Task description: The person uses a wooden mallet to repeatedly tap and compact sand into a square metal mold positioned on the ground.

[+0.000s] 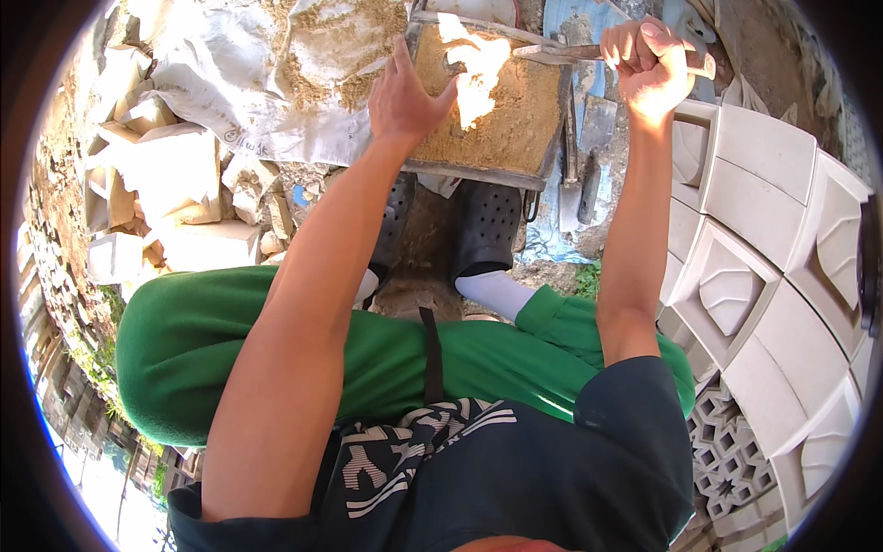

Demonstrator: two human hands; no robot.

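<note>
Gripping tool (563, 53), right hand (649, 72) curled; left hand (405, 103) spread.

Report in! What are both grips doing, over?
Left grip open at left edge of tray. Right grip closed around long tool. Tan fill partly hidden by glare.

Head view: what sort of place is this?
Probably an outdoor masonry or casting yard, judging by the pale relief blocks and star-pattern lattice block at right, plus the framed tray of sandy material in front of the person.
</note>
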